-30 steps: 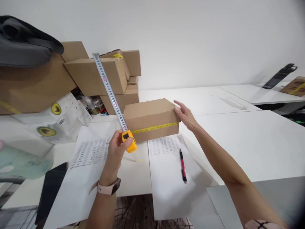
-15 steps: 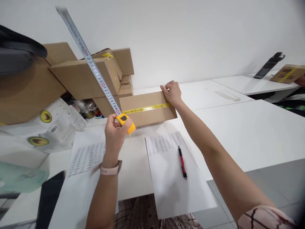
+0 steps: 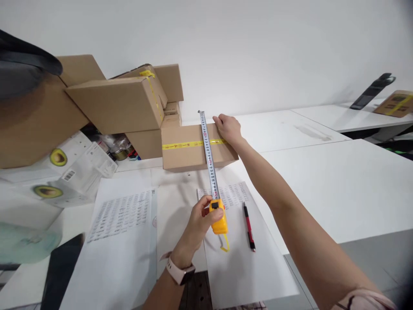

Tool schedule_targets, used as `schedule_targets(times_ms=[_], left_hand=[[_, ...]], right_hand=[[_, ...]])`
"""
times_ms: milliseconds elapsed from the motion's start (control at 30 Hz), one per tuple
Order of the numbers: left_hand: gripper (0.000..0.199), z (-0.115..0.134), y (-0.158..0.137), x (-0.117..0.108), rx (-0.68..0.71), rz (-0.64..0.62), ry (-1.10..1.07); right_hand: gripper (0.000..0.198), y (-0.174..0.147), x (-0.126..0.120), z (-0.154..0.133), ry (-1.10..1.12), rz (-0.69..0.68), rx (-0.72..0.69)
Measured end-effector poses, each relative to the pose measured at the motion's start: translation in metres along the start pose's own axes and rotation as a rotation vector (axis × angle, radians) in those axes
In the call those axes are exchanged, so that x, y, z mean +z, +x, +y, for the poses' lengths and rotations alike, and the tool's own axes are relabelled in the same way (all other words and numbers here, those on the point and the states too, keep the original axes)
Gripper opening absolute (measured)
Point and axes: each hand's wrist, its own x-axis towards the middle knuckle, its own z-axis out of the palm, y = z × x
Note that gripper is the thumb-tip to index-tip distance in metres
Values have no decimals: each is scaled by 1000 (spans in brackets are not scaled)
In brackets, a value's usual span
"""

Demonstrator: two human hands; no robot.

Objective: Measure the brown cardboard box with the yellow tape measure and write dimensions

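Note:
My left hand (image 3: 201, 220) is closed around a yellow tape measure (image 3: 219, 220), thumb on top of its case. The silver blade (image 3: 208, 153) runs out away from me, across the top of a brown cardboard box (image 3: 183, 156), its hooked end past the box's far edge. Whether the blade touches the box I cannot tell. Yellow tape (image 3: 180, 145) crosses the box lengthwise. My right hand (image 3: 228, 128) grips the box's far right corner, fingers curled over the edge. Below the case lies a paper sheet (image 3: 245, 275) with written columns and a red and black pen (image 3: 249, 228).
Stacked cardboard boxes (image 3: 116, 107) stand at the back left by the wall. White boxes with avocado pictures (image 3: 77, 172) lie left, near another written sheet (image 3: 112, 258). A dark bottle (image 3: 371, 92) and a taped box (image 3: 395, 104) sit far right on the white table (image 3: 322, 185).
My left hand has brought the tape measure right and toward me; its blade, earlier slanting up to the left, now lies over the box. My right hand stays on the box corner.

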Motion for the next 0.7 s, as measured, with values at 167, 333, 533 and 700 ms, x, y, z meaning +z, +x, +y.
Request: schedule_targets(times_ms=[167, 333, 533, 700], left_hand=[[37, -12, -10, 0, -68, -24, -19], [39, -19, -13, 3, -76, -37, -35], [41, -27, -20, 6, -120, -37, -63], [43, -36, -24, 12, -129, -26, -35]], right_hand=[[46, 3, 2, -1, 6, -2, 6], [62, 4, 4, 0, 0, 7, -17], [61, 8, 8, 1, 16, 32, -45], [53, 9, 9, 0, 1, 20, -22]])
